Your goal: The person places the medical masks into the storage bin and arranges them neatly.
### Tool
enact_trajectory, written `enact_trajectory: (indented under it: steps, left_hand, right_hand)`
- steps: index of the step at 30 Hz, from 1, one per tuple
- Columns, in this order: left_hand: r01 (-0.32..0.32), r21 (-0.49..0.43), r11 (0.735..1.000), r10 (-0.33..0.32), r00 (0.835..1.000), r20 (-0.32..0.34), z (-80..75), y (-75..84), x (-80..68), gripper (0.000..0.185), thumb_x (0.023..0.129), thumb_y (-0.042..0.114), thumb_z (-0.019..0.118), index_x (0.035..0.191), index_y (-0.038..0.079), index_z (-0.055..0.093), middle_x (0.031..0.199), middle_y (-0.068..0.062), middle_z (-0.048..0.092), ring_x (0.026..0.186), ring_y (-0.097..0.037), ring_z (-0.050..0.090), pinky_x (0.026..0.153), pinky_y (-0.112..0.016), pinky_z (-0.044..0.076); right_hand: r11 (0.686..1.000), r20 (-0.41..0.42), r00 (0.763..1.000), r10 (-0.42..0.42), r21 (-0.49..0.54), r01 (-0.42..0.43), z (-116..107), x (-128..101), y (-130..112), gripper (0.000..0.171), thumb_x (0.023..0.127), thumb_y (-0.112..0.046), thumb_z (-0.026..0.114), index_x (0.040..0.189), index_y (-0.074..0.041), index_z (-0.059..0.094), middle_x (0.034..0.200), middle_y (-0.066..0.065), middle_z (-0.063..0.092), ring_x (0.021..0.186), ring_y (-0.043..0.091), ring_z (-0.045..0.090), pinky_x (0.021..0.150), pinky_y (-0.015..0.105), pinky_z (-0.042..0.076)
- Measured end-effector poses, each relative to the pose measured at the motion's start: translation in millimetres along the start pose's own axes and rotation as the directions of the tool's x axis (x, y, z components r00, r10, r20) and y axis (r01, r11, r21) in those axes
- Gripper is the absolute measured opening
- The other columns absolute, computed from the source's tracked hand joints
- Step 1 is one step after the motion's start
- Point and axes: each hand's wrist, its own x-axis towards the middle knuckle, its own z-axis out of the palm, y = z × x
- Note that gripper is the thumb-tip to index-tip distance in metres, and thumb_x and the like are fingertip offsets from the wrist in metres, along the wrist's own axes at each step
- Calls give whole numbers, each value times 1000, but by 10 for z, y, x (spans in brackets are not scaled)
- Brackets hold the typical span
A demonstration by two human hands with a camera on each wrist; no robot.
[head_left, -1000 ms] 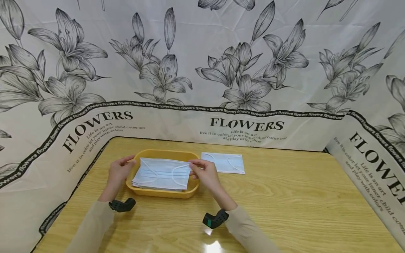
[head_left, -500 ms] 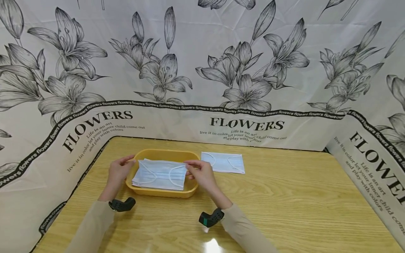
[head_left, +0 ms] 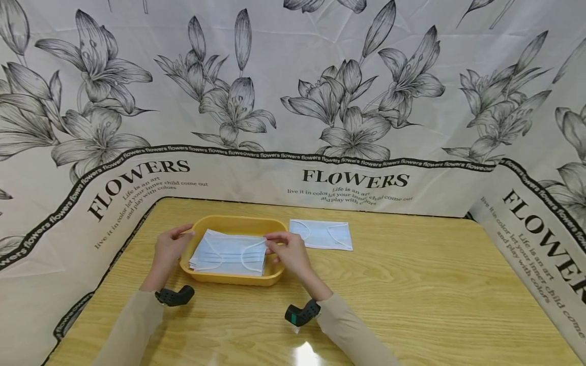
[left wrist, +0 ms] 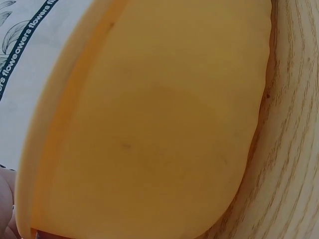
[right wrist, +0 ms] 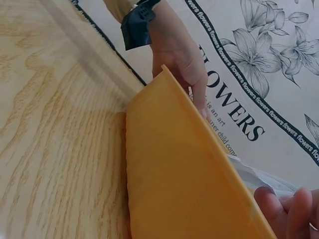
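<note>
Our hands at the shallow yellow plastic tray (head_left: 231,278) (light wooden table (head_left: 412,295)).
Our right hand (head_left: 288,252) pinches the pale blue pleated face masks (head_left: 229,252) in it; our left hand (head_left: 168,246) curls on its left rim.

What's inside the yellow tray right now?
A stack of white face masks fills the yellow tray, the right hand pinching its right edge. The tray floor beneath is covered.

Yellow tray (head_left: 231,279): floor hidden under the stack of face masks (head_left: 229,253); mask count cannot be told. In the left wrist view the tray wall (left wrist: 149,124) fills the picture, cut off at 12 and 6 o'clock. Left hand (left wrist: 5,199): only a sliver at 8 o'clock. Right hand (right wrist: 291,209): fingertips only, cut off at 5 o'clock; grip unclear.
</note>
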Motion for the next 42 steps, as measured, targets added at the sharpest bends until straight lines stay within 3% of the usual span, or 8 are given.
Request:
enact_trajectory:
  steps: [8, 13, 20, 31, 39, 42]
  left_hand:
    - [2, -4, 1000, -2, 1000, 18, -12, -4, -7, 42, 95, 28, 58, 133, 10, 59, 108, -9, 62, 81, -6, 56, 63, -17, 48]
    - [5, 2, 1000, -5, 1000, 13, -18, 11, -26, 42, 96, 28, 58, 133, 9, 58, 112, -12, 62, 82, -7, 56, 63, -17, 47]
    - [8, -3, 1000, -8, 1000, 11, -10, 36, -44, 43, 96, 28, 57, 134, 9, 58, 111, -12, 61, 80, -7, 54, 61, -19, 46]
    - [30, -19, 999, -30, 999, 13, -29, 14, -17, 43, 95, 30, 58, 135, 11, 57, 105, -6, 60, 65, -6, 48, 51, -23, 40]
    - [53, -36, 998, -50, 997, 65, -47, 7, -15, 47, 98, 31, 54, 140, 11, 51, 135, -20, 53, 89, -3, 55, 64, -13, 48]
    - [57, -43, 997, -53, 995, 87, -43, 1, -10, 49, 98, 33, 53, 141, 11, 49, 138, -20, 51, 91, -3, 57, 65, -13, 49]
  right_hand:
    - [1000, -7, 1000, 9, 3, -9, -5, -2, -5, 17, 90, -8, 66, 104, 0, 71, 93, 16, 72, 82, 36, 70, 53, 30, 52]
    - [999, 1, 999, -33, -25, 33, 15, 0, 22, 16, 90, -11, 67, 101, 0, 71, 91, 16, 71, 78, 36, 70, 51, 29, 51]
    - [992, -4, 998, -68, -105, 67, 39, 14, 46, 12, 89, -14, 69, 96, -5, 73, 85, 11, 71, 71, 37, 68, 52, 39, 54]
    - [990, -14, 995, -98, -101, 96, 52, 4, 19, 11, 87, -11, 70, 93, -1, 72, 82, 15, 71, 69, 36, 68, 47, 29, 50]
    - [989, -25, 994, -104, -110, 101, 71, 7, 31, 10, 87, -10, 70, 92, -2, 72, 80, 15, 71, 66, 42, 65, 45, 19, 45]
    - [988, -34, 993, -110, -115, 105, 62, 2, 43, 10, 87, -10, 70, 92, -2, 72, 79, 15, 71, 64, 41, 65, 44, 19, 45]
